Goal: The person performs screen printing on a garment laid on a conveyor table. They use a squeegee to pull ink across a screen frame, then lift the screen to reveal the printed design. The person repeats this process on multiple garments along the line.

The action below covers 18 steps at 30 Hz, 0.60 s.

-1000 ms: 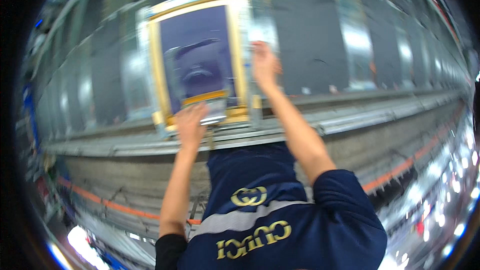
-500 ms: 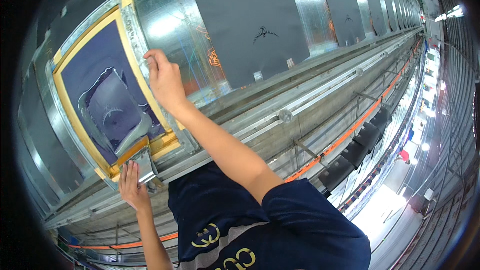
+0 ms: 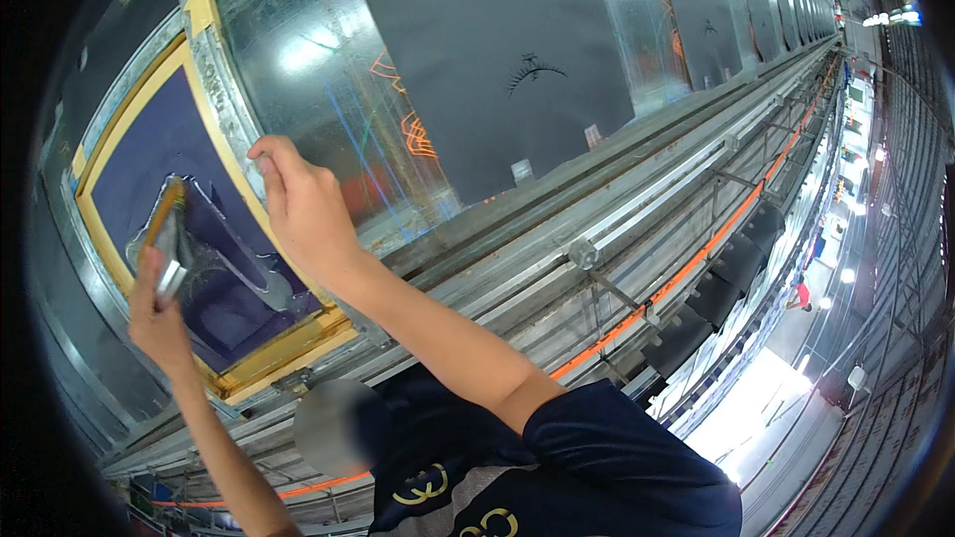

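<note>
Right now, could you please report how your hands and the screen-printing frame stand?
Left hand holding squeegee over purple mesh. Right hand at right rail of screen-printing frame. Squeegee hides some mesh; left hand, some frame.

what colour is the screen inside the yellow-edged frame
The screen is dark purple-blue, seen best in the head view, towards its far end.

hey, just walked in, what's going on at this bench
A person's left hand holds a metal squeegee with an amber blade over the purple panel of a yellow-edged frame. A glossy wet streak lies on the panel. The right hand is at the frame's right edge; contact is unclear. Dark sheets lie alongside.
</note>
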Available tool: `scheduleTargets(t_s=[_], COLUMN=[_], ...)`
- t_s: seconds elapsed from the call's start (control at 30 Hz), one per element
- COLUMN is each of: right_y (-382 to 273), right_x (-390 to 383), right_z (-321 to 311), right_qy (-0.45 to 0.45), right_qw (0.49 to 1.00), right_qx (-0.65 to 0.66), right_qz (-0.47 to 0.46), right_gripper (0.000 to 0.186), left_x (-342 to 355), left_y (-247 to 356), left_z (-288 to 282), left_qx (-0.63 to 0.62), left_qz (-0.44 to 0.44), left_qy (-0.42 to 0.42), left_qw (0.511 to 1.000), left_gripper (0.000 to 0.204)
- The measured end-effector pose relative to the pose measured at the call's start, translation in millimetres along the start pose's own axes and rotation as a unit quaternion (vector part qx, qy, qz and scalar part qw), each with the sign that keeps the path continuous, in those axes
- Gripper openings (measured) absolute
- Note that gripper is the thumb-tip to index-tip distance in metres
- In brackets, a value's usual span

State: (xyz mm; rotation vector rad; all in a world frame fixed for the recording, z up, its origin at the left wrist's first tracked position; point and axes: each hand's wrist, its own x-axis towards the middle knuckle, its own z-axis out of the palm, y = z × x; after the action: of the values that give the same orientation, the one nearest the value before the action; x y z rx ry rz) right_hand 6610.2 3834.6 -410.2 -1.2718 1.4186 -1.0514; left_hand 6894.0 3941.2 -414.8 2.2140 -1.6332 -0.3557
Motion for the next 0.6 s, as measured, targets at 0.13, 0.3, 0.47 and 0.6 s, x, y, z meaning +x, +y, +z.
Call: scheduleTargets(t_s=[0.13, 0.3, 0.47, 0.6], right_y=[12.0, 16.8, 7.6, 16.1], right_x=[-7.2, -11.4, -14.2, -16.5], right_z=[-6.1, 11.3, 9.4, 6.4], right_qy=[-0.009, -0.022, -0.039, -0.037], right_qw=[0.997, 0.995, 0.993, 0.992], right_qx=[-0.068, -0.091, -0.092, -0.097], right_qz=[0.039, 0.023, 0.057, 0.065], right_gripper=[0.023, 0.026, 0.020, 0.020], left_x=[-74.7, -130.6, -41.7, 11.1], left_y=[17.6, 44.5, 35.3, 21.3], left_z=[12.2, -17.1, -32.4, -15.1], left_qx=[0.059, 0.067, -0.017, 0.010], left_qz=[0.082, 0.071, 0.043, 0.058], left_qy=[-0.014, -0.006, 0.019, 0.026], left_qw=[0.995, 0.995, 0.999, 0.998], left_gripper=[0.065, 0.060, 0.049, 0.040])
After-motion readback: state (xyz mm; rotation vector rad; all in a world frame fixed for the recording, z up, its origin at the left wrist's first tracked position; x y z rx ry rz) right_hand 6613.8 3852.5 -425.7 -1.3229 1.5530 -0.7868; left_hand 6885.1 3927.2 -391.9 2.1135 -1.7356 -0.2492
